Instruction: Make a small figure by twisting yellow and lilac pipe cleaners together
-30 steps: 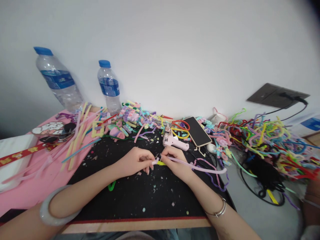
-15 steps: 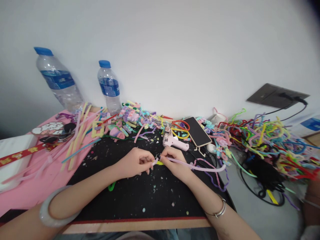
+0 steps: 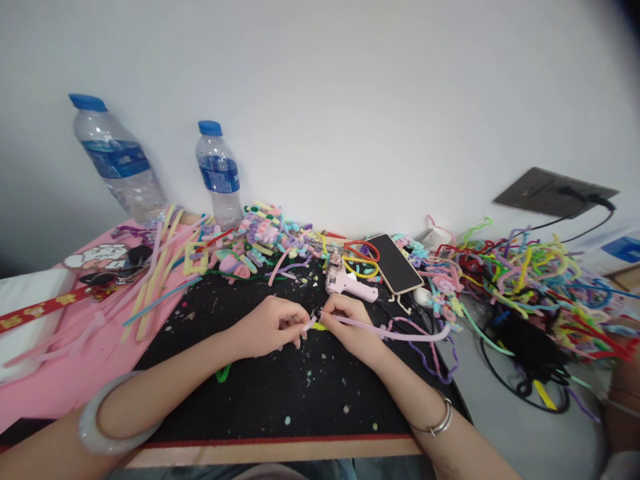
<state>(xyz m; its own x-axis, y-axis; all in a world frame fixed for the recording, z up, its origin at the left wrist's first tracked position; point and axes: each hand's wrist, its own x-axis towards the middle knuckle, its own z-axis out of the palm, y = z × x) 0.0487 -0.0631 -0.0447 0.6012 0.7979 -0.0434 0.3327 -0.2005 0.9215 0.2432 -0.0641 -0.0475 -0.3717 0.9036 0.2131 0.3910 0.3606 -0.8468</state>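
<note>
My left hand (image 3: pixel 267 328) is closed in a pinch on the short end of a pale lilac pipe cleaner (image 3: pixel 410 337). Close beside it, my right hand (image 3: pixel 356 333) grips the same pipe cleaner, whose long tail runs out to the right and curls up at its tip. Between the fingertips sits a small black piece (image 3: pixel 317 314), too small to name. A bit of yellow shows just below the fingers. Beyond my right hand a pink glue gun (image 3: pixel 350 287) lies on the black mat (image 3: pixel 280 407).
Pipe cleaner pieces (image 3: pixel 265 233) are heaped along the wall, with a larger tangle (image 3: pixel 540 280) at right. A phone (image 3: pixel 395 263) lies behind the glue gun. Two water bottles (image 3: pixel 219 175) stand back left. Black cables run to a wall socket (image 3: pixel 555 192). Another person's arm (image 3: pixel 625 400) shows at right.
The fingers of my left hand have drawn in slightly around the pipe cleaner's end. Its tail has dipped a touch. My right hand stays in place.
</note>
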